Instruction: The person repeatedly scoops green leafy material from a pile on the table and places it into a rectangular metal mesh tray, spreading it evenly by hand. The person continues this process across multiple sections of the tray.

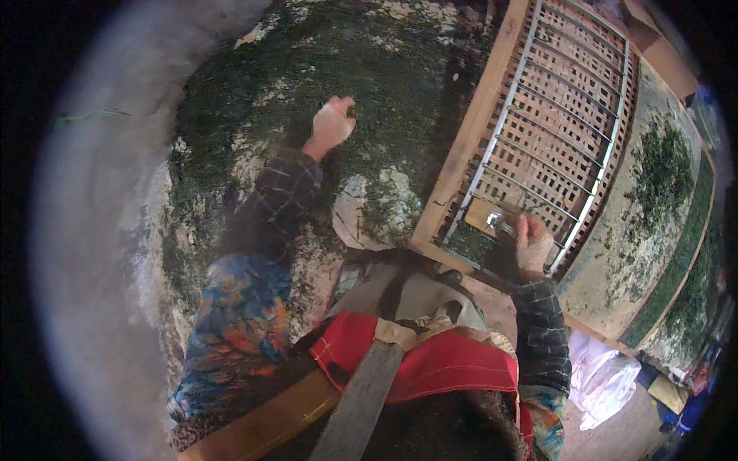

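Over a broad spread of dark green plant shreds [392, 69], my left hand [333, 124] has its fingers curled; whether a pinch of green lies in them is unclear. My right hand [533, 239] is at the near end of a metal ladder-like frame [519, 86], its fingers closed on the end of a small shiny object [496, 220], possibly a metal spoon. Beneath the shiny object is a small flat wooden piece [477, 213], beside more green shreds inside the frame. The metal frame rests on a perforated board [568, 109] edged by a wooden rail [475, 127].
To the right lies a pale board [611, 259] with green shreds, and another strip of green beyond it. A clear plastic bag [599, 374] is at the lower right. Cardboard [663, 63] stands at the upper right. A red cloth [455, 363] and wooden bars are close to my body.
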Demonstrator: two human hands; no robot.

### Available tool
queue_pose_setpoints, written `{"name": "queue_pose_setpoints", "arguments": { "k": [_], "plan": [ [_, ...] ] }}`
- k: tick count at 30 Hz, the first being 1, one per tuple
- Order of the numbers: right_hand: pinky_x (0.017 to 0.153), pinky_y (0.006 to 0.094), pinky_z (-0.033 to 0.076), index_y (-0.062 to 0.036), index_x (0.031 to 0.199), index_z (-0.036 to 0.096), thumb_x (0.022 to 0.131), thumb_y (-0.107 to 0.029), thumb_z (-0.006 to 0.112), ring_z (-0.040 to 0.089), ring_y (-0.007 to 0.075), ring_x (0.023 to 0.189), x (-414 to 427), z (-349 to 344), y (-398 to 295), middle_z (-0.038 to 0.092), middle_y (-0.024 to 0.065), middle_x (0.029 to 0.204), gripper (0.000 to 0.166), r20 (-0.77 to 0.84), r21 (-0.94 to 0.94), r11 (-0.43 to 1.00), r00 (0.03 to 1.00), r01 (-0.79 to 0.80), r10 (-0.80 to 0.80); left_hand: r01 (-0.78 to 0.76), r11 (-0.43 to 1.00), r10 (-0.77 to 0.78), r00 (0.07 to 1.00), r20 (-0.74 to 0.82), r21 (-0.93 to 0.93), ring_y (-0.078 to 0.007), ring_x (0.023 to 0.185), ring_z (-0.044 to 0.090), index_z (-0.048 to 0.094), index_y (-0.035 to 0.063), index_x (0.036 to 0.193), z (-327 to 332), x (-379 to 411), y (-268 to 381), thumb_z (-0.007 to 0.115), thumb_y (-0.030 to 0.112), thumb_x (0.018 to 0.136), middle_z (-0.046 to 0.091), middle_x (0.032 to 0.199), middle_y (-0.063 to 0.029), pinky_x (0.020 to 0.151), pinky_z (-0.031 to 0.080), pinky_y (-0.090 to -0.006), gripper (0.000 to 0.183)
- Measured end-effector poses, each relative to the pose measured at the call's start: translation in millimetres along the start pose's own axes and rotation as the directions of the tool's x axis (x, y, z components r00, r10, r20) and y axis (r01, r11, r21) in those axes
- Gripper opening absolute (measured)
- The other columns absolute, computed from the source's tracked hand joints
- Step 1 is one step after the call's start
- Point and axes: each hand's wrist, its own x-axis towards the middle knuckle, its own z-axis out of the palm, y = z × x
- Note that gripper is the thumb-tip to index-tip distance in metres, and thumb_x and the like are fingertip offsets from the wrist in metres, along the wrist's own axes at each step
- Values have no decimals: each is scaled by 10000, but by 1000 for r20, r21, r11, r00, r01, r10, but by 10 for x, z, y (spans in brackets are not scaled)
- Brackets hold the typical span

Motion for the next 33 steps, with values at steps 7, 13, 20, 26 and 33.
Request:
{"name": "queue_pose_setpoints", "arguments": {
  "k": [7,13,20,26,33],
  "plan": [
    [597,353,496,0,881,643,905,-191,605,633,271,615,350,-60,-457,634,167,688,197,29,27,997,997,75,-76,-186,954,105,943,-317,-237,-326,1012,628,639,57,1122,-1530,87,71,656,137,713,665,1069,-163,877,493,-360,416],
    [590,344,487,4,900,656,905,-207,611,618,238,595,946,22,-1052,629,153,680,216,87,105,974,973,203,-212,-439,865,240,788,-567,-244,-369,1035,603,619,89,1116,-2510,407,-108,611,186,808,649,1062,-189,883,486,-459,324],
    [526,320,455,3,897,665,920,-267,594,559,157,540,1540,132,-2013,609,76,654,280,190,274,925,929,261,-319,-534,787,311,775,-550,-308,-124,653,505,643,-24,984,-3633,625,329,554,23,717,573,730,-31,596,443,-307,286],
    [551,263,432,-42,912,627,942,-326,557,545,105,657,2588,57,-3297,595,-2,769,294,0,660,602,801,450,-599,-666,618,302,692,-656,-417,-87,727,555,643,-18,967,-4375,241,832,599,31,736,642,815,-24,639,470,-269,240],
    [664,303,460,-62,1082,594,960,-257,501,575,163,850,2668,1063,-3723,624,23,942,249,-66,856,415,862,307,-502,-613,625,328,768,-550,-483,-90,677,544,646,5,925,-3736,224,987,640,58,701,626,744,-21,614,471,-295,230]
  ]
}}
